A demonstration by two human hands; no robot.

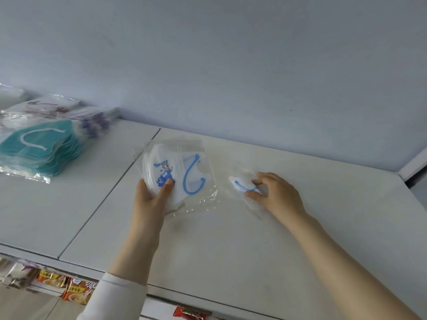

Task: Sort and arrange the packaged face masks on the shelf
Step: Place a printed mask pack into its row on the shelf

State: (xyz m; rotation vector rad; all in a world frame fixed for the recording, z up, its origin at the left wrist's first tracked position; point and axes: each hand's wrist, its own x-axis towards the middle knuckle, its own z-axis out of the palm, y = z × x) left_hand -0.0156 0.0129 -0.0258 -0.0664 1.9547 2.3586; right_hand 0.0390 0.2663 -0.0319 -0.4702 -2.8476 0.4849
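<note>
My left hand (152, 192) grips a small stack of clear-wrapped white masks (178, 172) with blue ear loops and a blue cartoon print, thumb on top, held just above the white shelf top (231, 239). To its right, my right hand (275, 192) rests on the shelf and pinches another wrapped white mask with a blue loop (240, 184) between thumb and fingers. At the far left lies a stack of teal masks in clear bags (39, 153), with purple-printed mask packs (92, 118) behind it against the wall.
A pale wall (231, 65) rises right behind the shelf. A seam (108, 192) splits the shelf top into two panels. Snack packets (76, 292) hang below the front edge at lower left. The shelf's right end (406, 179) meets a white frame.
</note>
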